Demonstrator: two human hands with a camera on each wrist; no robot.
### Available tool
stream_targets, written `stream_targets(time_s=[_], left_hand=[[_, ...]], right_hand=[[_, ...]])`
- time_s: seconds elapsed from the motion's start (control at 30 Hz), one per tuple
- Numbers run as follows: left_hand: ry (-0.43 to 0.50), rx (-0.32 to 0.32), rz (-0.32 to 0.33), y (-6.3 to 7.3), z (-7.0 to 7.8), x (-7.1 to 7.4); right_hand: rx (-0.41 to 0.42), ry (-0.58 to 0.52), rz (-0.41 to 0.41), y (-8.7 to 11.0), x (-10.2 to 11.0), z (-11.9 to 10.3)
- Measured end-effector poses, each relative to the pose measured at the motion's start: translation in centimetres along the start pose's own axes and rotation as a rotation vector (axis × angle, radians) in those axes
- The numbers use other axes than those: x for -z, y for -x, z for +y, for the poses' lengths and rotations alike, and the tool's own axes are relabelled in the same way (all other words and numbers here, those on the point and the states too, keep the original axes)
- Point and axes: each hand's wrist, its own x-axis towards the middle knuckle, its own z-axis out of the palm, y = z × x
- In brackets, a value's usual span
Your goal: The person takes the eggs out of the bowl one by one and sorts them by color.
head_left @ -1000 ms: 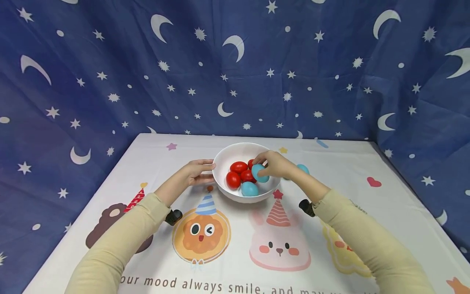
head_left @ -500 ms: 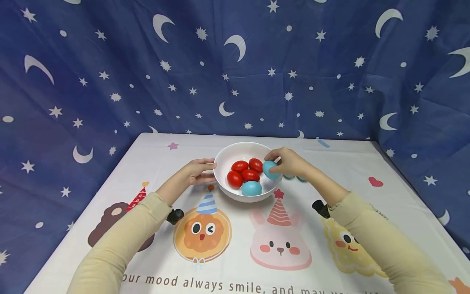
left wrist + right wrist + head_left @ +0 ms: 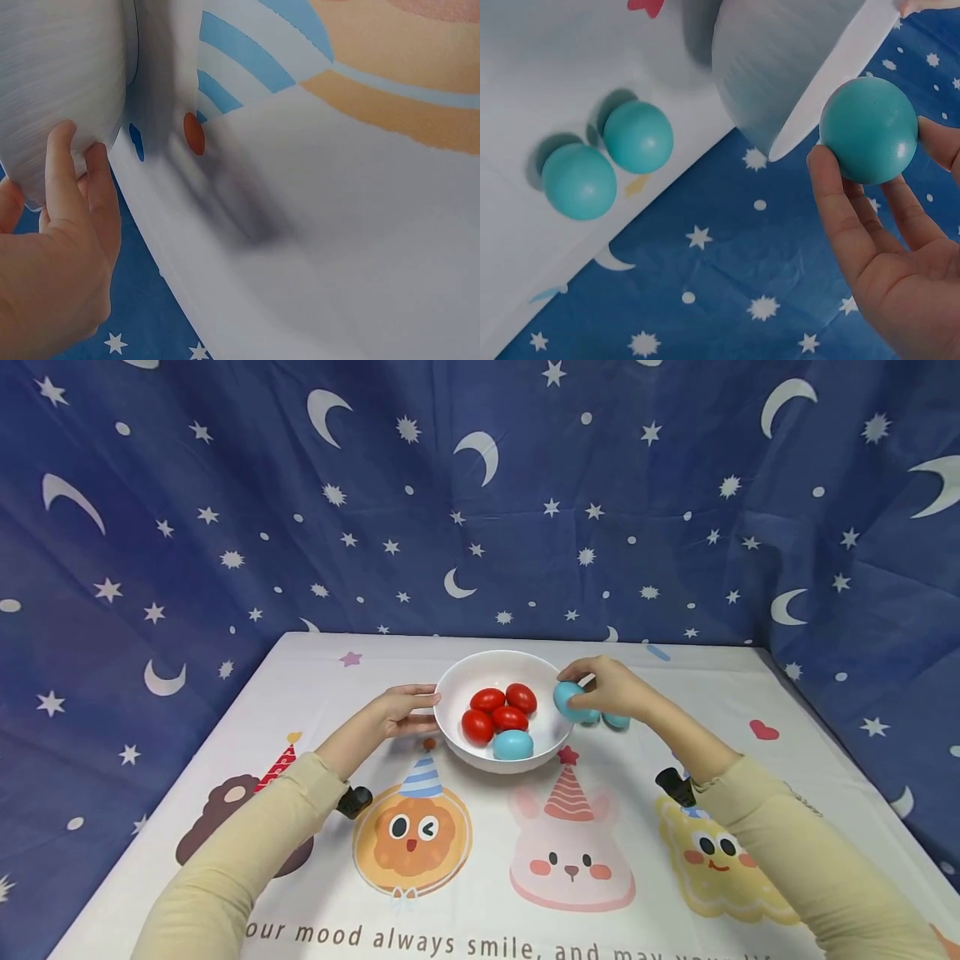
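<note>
My left hand [image 3: 401, 710] grips the left side of a white bowl [image 3: 465, 668], thumb at the rim and fingers against the outer wall, as the left wrist view shows. Several red eggs [image 3: 488, 700] and one blue egg [image 3: 513, 745] lie inside the bowl. My right hand [image 3: 611, 687] pinches another blue egg [image 3: 868, 131] between thumb and fingertips, just off the bowl's right rim. Two more blue eggs [image 3: 579, 181] rest on the table right of the bowl, partly hidden behind the right hand's egg in the head view.
A white tablecloth [image 3: 360, 693] printed with cartoon faces covers the table. Behind it hangs a dark blue curtain [image 3: 525, 493] with moons and stars. Black wrist cameras [image 3: 355, 802] sit beside both sleeves.
The right hand has carried its blue egg from over the bowl's interior rightward past the rim. The left hand and the bowl have stayed in place.
</note>
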Motion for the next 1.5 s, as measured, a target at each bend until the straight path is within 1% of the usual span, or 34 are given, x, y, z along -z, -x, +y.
stream_targets(time_s=[0.2, 0.47, 0.6, 0.87, 1.0, 1.13, 1.5], left_hand=[[0.0, -0.01, 0.006, 0.2, 0.2, -0.1], [-0.001, -0.005, 0.013, 0.2, -0.1, -0.1], [-0.008, -0.021, 0.013, 0.1, -0.1, 0.0], [-0.011, -0.012, 0.01, 0.2, -0.5, 0.0], [-0.007, -0.021, 0.005, 0.1, -0.4, -0.1], [-0.005, -0.016, -0.005, 0.2, -0.4, 0.0], [0.0, -0.008, 0.005, 0.0, -0.2, 0.2]], right_hand=[[-0.009, 0.012, 0.041, 0.5, 1.1, 0.6], [0.006, 0.029, 0.055, 1.6, 2.1, 1.3], [0.006, 0.015, 0.063, 2.1, 2.6, 1.9], [-0.098, -0.061, 0.04, 2.5, 3.6, 4.1], [-0.131, -0.069, 0.048, 2.5, 4.2, 5.4], [-0.173, -0.068, 0.047, 2.4, 4.5, 6.5], [-0.253, -0.058, 0.055, 1.8, 4.9, 8.8]])
